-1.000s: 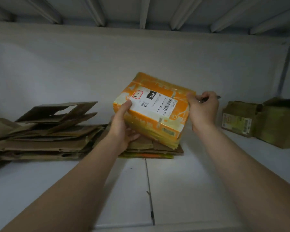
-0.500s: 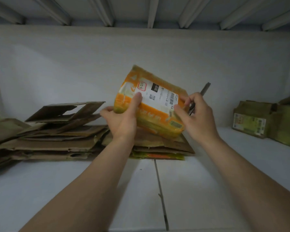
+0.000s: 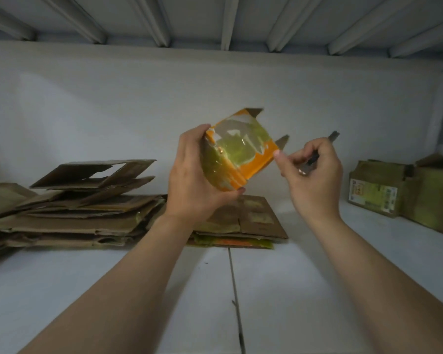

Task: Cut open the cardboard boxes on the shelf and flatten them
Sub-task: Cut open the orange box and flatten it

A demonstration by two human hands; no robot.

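An orange cardboard box wrapped in glossy yellow-green tape is held up above the white shelf. My left hand grips it from the left and underneath. A taped side faces me, and two brown flaps stick out at its upper right. My right hand is closed around a slim metal cutter, whose tip points up and right. That hand's thumb touches the box's right corner.
Flattened brown cardboard is piled at the left of the shelf. A smaller flat stack lies under my hands. Two uncut brown boxes stand at the right. A seam runs down the shelf's middle.
The box has been turned over, so the white shipping label no longer faces me and a taped side does. My right hand came off the box's edge and now only touches its corner.
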